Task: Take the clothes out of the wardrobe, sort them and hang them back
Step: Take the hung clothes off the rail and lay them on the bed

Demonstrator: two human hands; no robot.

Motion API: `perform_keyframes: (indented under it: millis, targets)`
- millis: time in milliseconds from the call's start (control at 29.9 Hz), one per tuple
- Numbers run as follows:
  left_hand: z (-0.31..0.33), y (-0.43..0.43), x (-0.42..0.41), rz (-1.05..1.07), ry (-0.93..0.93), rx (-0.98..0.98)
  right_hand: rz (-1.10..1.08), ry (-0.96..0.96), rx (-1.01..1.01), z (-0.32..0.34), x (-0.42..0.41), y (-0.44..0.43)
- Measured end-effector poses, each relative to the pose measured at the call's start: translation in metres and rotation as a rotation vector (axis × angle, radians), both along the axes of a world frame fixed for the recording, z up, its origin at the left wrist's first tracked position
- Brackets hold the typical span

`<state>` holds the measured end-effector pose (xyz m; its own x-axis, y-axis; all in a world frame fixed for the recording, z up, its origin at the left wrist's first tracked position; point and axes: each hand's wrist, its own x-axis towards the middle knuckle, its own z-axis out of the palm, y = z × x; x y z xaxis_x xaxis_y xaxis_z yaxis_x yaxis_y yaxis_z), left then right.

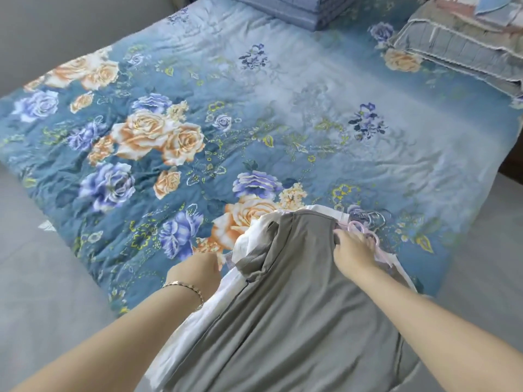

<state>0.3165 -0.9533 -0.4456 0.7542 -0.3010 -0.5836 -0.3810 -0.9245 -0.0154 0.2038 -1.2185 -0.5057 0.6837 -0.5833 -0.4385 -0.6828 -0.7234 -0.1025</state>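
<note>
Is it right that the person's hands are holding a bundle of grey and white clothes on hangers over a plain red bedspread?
Not quite. The head view shows the left hand and right hand holding the bundle of grey and white clothes on pink plastic hangers, but the quilted bedspread is blue with orange and purple roses, not plain red.

On the floral bed [254, 108], the right hand [353, 251] grips pink hangers [365, 232] atop a grey garment [288, 306], while the left hand [195, 271] holds white clothes [198, 332] beside it.
</note>
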Motion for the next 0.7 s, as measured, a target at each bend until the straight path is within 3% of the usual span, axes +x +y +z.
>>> perform_keyframes:
  millis: [100, 201, 335, 536, 703]
  targets:
    - [0.033, 0.045, 0.003, 0.045, -0.008, 0.018, 0.249, 0.086, 0.266, 0.042, 0.032, 0.066]
    - [0.072, 0.105, 0.003, 0.094, -0.048, 0.029, 0.475, 0.145, 0.368, 0.09, 0.068, 0.152]
    - [0.127, 0.21, -0.002, 0.19, -0.124, 0.035, 0.801, 0.19, 0.286, 0.153, 0.106, 0.297]
    - [0.198, 0.408, -0.025, 0.48, -0.193, 0.008, 1.007, -0.015, 0.308, 0.252, 0.128, 0.509]
    - [0.249, 0.576, -0.065, 0.762, -0.331, 0.002, 1.299, -0.027, 0.228, 0.316, 0.131, 0.69]
